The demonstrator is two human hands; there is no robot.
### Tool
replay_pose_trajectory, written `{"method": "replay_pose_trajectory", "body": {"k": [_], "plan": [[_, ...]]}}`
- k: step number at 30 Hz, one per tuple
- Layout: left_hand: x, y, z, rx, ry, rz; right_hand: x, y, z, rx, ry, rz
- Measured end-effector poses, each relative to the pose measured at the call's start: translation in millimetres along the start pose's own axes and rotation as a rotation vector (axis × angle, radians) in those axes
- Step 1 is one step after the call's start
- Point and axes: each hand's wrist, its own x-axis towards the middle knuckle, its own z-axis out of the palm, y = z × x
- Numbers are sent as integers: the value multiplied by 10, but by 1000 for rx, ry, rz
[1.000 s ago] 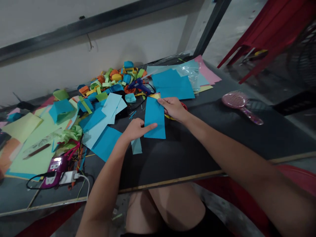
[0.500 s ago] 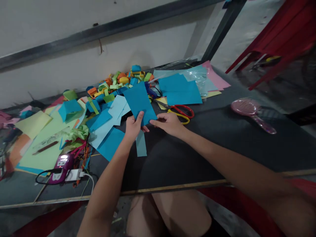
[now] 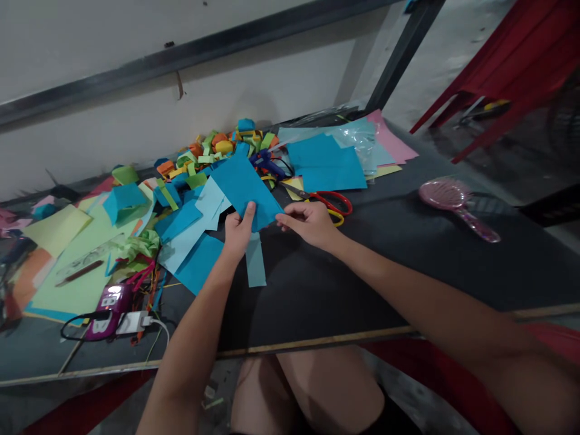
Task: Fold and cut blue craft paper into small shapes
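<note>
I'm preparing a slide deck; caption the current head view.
Left hand and right hand hold blue paper over a table, scissors nearby.

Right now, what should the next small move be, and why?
Perhaps pinch the right corner of the blue sheet firmly with the right hand: its fingertips are at that corner, and the left hand holds the sheet, thumb on top.

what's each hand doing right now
Left hand: closed on the blue paper, thumb on top.
Right hand: fingers pinched at the paper's near right corner.
</note>
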Motion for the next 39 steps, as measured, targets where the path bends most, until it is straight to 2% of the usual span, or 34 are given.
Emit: {"method": "replay_pose_trajectory", "body": {"k": [2,4,8,16,21,26,33,39], "plan": [[19,-14,-2,-70,82,7,8,1,-6,35,9,13],[39,-22,-3,-160,107,-31,16,-4,-6,101,9,35],[56,-7,16,-275,62,-121,27,-22,-9,209,1,44],[54,12,23,-459,70,-174,50,72,-24,188,57,56],[60,-30,19,-436,83,-144,59,106,-31,232,96,55],[36,-34,27,-327,12,-166,53,75,-43,28,84,11],[35,-1,21,-461,-38,-190,38,-36,-14,18,237,-97],[12,43,66,-524,-55,-227,16,-23,-4,14,353,-176]]}}
